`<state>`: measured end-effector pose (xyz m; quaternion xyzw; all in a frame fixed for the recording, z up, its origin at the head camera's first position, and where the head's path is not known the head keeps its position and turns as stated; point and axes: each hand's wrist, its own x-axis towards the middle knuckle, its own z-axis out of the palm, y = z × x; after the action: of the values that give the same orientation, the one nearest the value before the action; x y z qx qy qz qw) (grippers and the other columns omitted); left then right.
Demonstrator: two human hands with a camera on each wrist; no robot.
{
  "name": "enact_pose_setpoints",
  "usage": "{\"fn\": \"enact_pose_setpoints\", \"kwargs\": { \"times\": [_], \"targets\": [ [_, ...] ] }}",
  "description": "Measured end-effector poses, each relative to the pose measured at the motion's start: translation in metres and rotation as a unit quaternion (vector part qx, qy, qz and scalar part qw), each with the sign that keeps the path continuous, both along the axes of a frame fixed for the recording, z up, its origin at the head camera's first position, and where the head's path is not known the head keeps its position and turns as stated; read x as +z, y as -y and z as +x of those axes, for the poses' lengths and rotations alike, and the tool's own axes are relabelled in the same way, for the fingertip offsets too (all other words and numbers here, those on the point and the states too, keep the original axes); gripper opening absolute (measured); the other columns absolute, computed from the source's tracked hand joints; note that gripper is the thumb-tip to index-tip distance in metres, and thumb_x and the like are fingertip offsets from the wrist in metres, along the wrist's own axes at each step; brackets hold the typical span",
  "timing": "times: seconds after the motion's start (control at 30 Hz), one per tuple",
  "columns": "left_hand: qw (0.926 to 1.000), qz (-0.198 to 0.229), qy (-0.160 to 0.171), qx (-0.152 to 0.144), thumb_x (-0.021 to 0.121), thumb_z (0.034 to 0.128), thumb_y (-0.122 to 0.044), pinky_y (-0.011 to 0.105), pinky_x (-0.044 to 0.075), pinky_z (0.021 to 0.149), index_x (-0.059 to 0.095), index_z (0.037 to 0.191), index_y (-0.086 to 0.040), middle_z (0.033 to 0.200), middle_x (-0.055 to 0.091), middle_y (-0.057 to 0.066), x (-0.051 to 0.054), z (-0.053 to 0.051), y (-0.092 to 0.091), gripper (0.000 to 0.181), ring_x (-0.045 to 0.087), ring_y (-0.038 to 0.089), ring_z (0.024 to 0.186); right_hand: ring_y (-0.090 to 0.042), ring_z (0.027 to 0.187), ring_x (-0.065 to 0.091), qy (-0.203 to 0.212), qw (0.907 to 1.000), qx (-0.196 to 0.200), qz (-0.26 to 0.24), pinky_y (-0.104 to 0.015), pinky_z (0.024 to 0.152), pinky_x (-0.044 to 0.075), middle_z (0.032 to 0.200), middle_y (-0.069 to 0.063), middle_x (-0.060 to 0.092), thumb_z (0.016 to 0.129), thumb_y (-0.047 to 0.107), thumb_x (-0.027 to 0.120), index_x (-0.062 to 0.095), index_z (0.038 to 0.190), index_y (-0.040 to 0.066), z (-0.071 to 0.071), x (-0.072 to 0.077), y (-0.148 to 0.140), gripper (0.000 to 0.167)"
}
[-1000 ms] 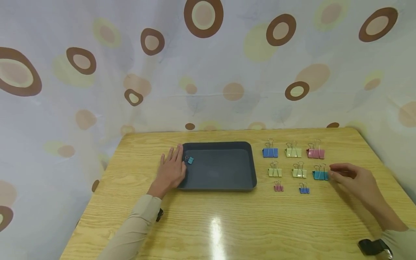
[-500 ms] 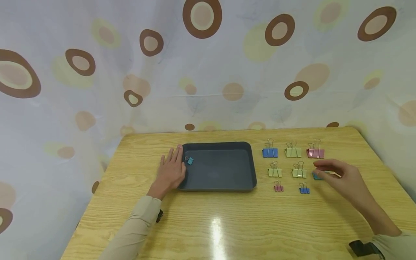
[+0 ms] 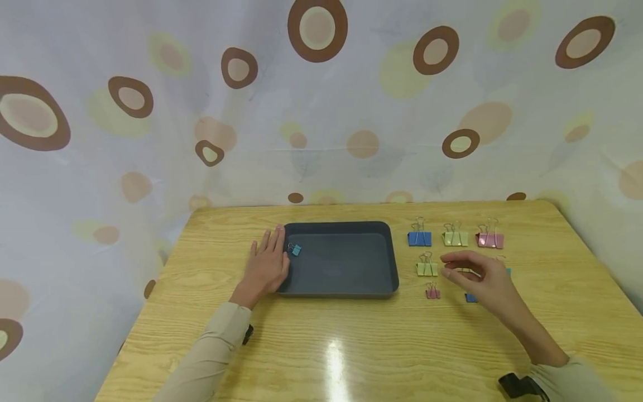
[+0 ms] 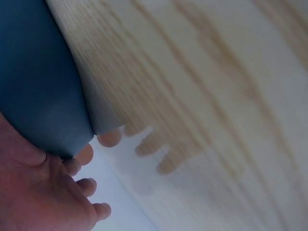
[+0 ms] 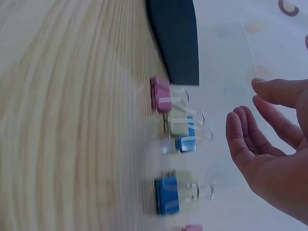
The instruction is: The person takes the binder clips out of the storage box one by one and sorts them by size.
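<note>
My left hand (image 3: pixel 264 267) rests along the left rim of a dark grey tray (image 3: pixel 341 268), fingers straight. A small teal binder clip (image 3: pixel 296 250) lies inside the tray near that rim. In the left wrist view the palm (image 4: pixel 43 197) touches the tray's side. My right hand (image 3: pixel 484 282) hovers over the binder clips, thumb and fingers loosely curved and apart, holding nothing. Nearest its fingertips is a pale yellow binder clip (image 3: pixel 427 269). The hand covers another yellow clip and partly hides a small blue clip (image 3: pixel 471 298) and a teal one (image 3: pixel 508 272).
At the back stand a large blue clip (image 3: pixel 419 239), a pale yellow-green clip (image 3: pixel 455 239) and a pink clip (image 3: pixel 490 240). A small pink clip (image 3: pixel 432 293) is in front. A patterned curtain (image 3: pixel 321 167) rises behind the wooden table (image 3: pixel 382 346).
My right hand has moved left, from beside the teal clip on the right, across the middle row towards the left yellow clip. The left hand and the clips have stayed in place.
</note>
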<state>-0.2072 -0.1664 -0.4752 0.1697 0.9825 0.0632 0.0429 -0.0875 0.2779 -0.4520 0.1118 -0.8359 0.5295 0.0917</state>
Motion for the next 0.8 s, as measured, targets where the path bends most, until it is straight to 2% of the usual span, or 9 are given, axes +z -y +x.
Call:
{"fn": "enact_pose_setpoints", "kwargs": {
  "times": [0.13,0.27,0.3,0.4,0.47,0.53,0.63,0.8],
  "targets": [
    [1.0000,0.004,-0.004,-0.002,0.026,0.1113,-0.026,0.061,0.012,0.122,0.001,0.165,-0.004,0.172,0.008,0.013,-0.001,0.000,0.000,0.063,0.010,0.036,0.157,-0.010,0.099,0.070,-0.004,0.9998,0.017,-0.009,-0.018,0.082,0.056,0.112,-0.007,0.072,0.097,0.006,0.070,0.069,0.121,-0.003,-0.008,0.000,0.021,0.025],
    [0.9999,0.010,-0.011,-0.003,0.027,0.1110,-0.026,0.062,0.014,0.122,0.003,0.165,-0.002,0.172,0.009,0.014,0.000,0.000,0.001,0.063,0.011,0.037,0.156,-0.013,0.100,0.070,0.006,0.9986,0.040,-0.033,-0.020,0.084,0.057,0.112,-0.009,0.071,0.097,0.007,0.071,0.069,0.121,-0.001,-0.017,0.001,0.041,0.025],
    [0.9999,0.010,-0.012,-0.003,0.027,0.1110,-0.026,0.062,0.014,0.122,0.003,0.165,-0.002,0.172,0.009,0.014,0.000,0.000,0.001,0.063,0.011,0.037,0.156,-0.014,0.100,0.071,0.012,0.9980,0.046,-0.041,-0.021,0.081,0.058,0.113,-0.010,0.070,0.097,0.007,0.071,0.069,0.121,-0.001,-0.019,0.001,0.046,0.025],
    [0.9999,0.004,-0.010,-0.001,0.025,0.1113,-0.027,0.061,0.013,0.122,0.001,0.165,-0.003,0.172,0.006,0.012,0.000,-0.001,0.001,0.063,0.010,0.036,0.157,-0.013,0.099,0.072,0.033,0.9949,0.065,-0.069,-0.021,0.056,0.054,0.117,-0.015,0.068,0.098,0.006,0.069,0.067,0.124,-0.002,-0.025,0.002,0.057,0.027],
    [1.0000,0.003,-0.007,-0.004,0.025,0.1114,-0.027,0.061,0.013,0.122,0.000,0.165,-0.004,0.172,0.005,0.012,0.000,-0.001,0.000,0.063,0.009,0.036,0.157,-0.012,0.100,0.071,0.035,0.9939,0.075,-0.073,-0.021,0.056,0.054,0.119,-0.022,0.067,0.098,0.005,0.069,0.066,0.124,-0.003,-0.028,0.002,0.064,0.028],
    [1.0000,0.001,-0.006,-0.006,0.024,0.1113,-0.026,0.061,0.013,0.122,-0.001,0.165,-0.004,0.172,0.005,0.012,0.001,0.000,-0.001,0.063,0.009,0.036,0.157,-0.011,0.101,0.071,0.034,0.9929,0.084,-0.077,-0.020,0.060,0.056,0.121,-0.028,0.065,0.098,0.004,0.069,0.066,0.124,-0.005,-0.032,0.001,0.069,0.028],
    [0.9999,0.001,-0.005,-0.009,0.025,0.1112,-0.026,0.061,0.013,0.122,-0.001,0.164,-0.004,0.172,0.005,0.012,0.003,0.000,-0.003,0.063,0.009,0.036,0.157,-0.013,0.104,0.068,0.021,0.9934,0.090,-0.067,-0.023,0.087,0.057,0.121,-0.030,0.064,0.096,0.003,0.071,0.067,0.123,-0.004,-0.037,-0.001,0.077,0.028],
    [1.0000,-0.001,-0.003,-0.009,0.025,0.1112,-0.026,0.061,0.013,0.122,0.000,0.164,-0.003,0.172,0.005,0.012,0.005,0.001,-0.006,0.063,0.008,0.036,0.157,-0.015,0.103,0.067,0.014,0.9934,0.096,-0.062,-0.025,0.087,0.057,0.121,-0.027,0.064,0.095,0.003,0.072,0.068,0.121,-0.001,-0.045,-0.002,0.089,0.027]
  ]
}}
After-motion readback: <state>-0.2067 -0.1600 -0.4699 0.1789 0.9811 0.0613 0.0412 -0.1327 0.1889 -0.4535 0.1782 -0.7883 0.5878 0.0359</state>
